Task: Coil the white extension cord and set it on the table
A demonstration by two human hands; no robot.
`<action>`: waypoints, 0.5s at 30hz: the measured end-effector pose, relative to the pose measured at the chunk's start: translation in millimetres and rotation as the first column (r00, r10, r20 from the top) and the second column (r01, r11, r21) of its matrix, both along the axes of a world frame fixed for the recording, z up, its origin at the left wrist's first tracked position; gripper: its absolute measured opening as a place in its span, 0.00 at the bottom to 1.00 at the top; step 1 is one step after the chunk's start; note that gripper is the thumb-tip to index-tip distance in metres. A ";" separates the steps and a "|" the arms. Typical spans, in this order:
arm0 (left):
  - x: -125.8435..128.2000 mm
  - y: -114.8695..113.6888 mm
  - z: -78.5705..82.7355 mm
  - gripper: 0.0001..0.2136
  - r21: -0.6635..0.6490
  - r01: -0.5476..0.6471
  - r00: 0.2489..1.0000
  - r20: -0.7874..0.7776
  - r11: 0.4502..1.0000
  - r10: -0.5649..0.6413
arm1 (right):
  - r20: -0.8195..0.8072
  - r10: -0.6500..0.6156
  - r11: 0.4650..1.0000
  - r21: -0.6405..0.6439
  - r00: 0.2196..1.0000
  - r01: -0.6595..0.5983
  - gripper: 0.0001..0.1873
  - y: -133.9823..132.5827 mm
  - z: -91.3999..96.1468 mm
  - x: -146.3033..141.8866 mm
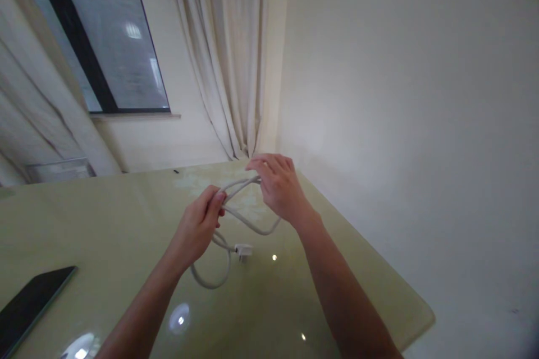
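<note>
A white cable point(251, 226) runs in loops between my two hands, above a glossy pale green table. My left hand point(203, 219) is closed on the gathered strands, thumb on top. Higher and to the right, my right hand point(278, 184) has its fingers curled around the far end of the loops; its palm hides part of the cable. Below my left hand hangs another loop, and a white plug point(243, 251) on the cable's end sticks out to the right of it.
A dark flat device, perhaps a tablet point(36, 305), lies on the table point(126, 235) at lower left. A small dark bit point(176, 171) sits near the back edge. Curtains point(227, 56) and a window stand behind; a white wall point(400, 123) borders the table's right side.
</note>
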State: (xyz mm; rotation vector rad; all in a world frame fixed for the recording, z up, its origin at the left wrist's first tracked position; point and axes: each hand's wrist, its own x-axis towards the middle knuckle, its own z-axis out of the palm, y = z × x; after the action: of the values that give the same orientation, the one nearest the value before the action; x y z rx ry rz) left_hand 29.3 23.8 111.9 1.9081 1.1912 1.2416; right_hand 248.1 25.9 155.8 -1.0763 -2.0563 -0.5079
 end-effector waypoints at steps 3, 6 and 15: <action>-0.4 -7.5 9.2 0.17 0.047 -0.033 0.999 -0.001 0.998 0.033 | 0.130 0.129 0.991 -0.046 0.983 -0.124 0.13 -10.8 0.0 -22.8; -2.6 -11.2 14.2 0.17 0.056 -0.053 0.999 0.004 0.997 0.053 | 0.103 0.103 0.994 0.033 0.989 -0.107 0.08 -9.5 -6.1 -35.7; -16.3 4.5 3.6 0.18 -0.017 0.054 0.998 0.024 0.998 -0.053 | -0.124 0.047 0.989 0.146 0.991 -0.029 0.06 16.1 -11.8 2.9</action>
State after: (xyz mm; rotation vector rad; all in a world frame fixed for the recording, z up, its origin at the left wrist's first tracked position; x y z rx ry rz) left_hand 13.0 28.3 115.6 1.8948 1.1279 1.2188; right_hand 251.0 42.0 144.0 -0.9577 -1.8953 -0.5449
